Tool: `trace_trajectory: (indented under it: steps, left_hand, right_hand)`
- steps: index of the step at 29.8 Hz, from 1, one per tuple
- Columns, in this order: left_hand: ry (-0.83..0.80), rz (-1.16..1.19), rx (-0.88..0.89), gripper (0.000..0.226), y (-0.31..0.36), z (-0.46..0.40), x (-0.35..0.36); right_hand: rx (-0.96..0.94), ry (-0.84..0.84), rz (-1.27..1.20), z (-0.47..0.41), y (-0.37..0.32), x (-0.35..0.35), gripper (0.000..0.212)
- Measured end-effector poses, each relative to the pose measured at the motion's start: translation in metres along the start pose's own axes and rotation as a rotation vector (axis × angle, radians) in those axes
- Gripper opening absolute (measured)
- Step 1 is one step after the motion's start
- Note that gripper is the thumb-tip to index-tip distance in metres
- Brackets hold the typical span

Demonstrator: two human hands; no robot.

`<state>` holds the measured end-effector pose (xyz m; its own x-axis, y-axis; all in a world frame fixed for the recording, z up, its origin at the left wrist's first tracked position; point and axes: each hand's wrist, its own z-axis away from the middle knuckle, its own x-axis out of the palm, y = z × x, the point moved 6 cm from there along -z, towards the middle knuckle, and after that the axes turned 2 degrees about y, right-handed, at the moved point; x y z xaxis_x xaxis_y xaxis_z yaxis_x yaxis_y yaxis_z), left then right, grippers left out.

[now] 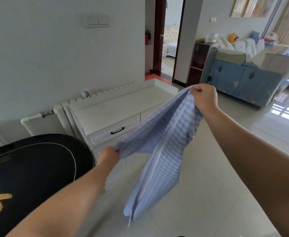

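A blue and white striped cloth (160, 151) hangs in the air in front of me, stretched between both hands. My left hand (108, 155) grips its lower left edge, near the rim of the black table. My right hand (204, 98) pinches the upper right edge, held higher and farther out. The rest of the cloth droops in folds toward the tiled floor, with a pale inner band showing down its middle.
A black oval table (29, 168) with a gold pattern stands at the lower left. A white low cabinet (113, 108) with a black drawer handle stands along the wall beside a radiator. A blue-covered sofa (242, 81) and an open doorway (169, 36) lie beyond.
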<state>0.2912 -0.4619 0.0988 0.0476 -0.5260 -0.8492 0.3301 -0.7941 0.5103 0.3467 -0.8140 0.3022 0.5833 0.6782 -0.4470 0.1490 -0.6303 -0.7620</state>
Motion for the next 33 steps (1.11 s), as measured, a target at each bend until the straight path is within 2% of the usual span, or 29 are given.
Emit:
trace_trajectory:
  steps: [4,6,8,12,15,18,20,22,25,27,30,33]
  left_hand:
    - [0.181,-0.138,0.063,0.034,0.0,-0.024,-0.069]
    - [0.261,-0.027,0.118,0.032,0.005,-0.034,-0.103]
    - [0.302,0.181,0.201,0.021,0.009,-0.043,-0.134]
    - [0.219,0.618,0.217,0.008,0.005,-0.055,-0.163]
    - [0.15,0.843,0.181,0.002,0.009,-0.053,-0.163]
    - [0.135,0.971,0.132,0.005,0.029,-0.042,-0.152]
    - [0.127,1.036,0.066,0.008,0.046,-0.036,-0.137]
    - [0.119,1.113,-0.018,0.009,0.063,-0.032,-0.123]
    - [0.142,1.153,-0.096,0.01,0.084,-0.019,-0.116]
    - [0.183,1.155,-0.067,0.011,0.098,-0.01,-0.121]
    - [0.213,1.117,0.052,0.01,0.124,0.008,-0.127]
    - [0.156,1.003,0.174,0.014,0.159,0.039,-0.112]
  right_hand:
    - [0.007,-0.023,-0.013,0.001,0.027,-0.004,0.015]
    - [0.016,-0.036,-0.031,0.002,0.036,-0.006,0.014]
    - [0.029,-0.055,-0.032,0.004,0.046,-0.007,0.015]
    - [0.103,-0.06,-0.024,0.006,0.072,-0.014,0.02]
    - [0.185,-0.058,-0.069,0.004,0.081,-0.017,0.019]
    - [0.397,-0.03,-0.141,0.004,0.09,-0.014,0.016]
    - [0.586,0.011,-0.279,0.008,0.098,-0.008,0.02]
    - [0.666,0.053,-0.359,0.013,0.1,-0.003,0.026]
    - [0.613,0.312,-0.371,0.022,0.098,-0.014,0.016]
    - [0.519,0.413,-0.349,0.03,0.088,-0.022,0.018]
    - [0.443,0.401,-0.433,0.041,0.065,-0.018,0.018]
    - [0.431,0.303,-0.503,0.061,0.034,-0.004,0.021]
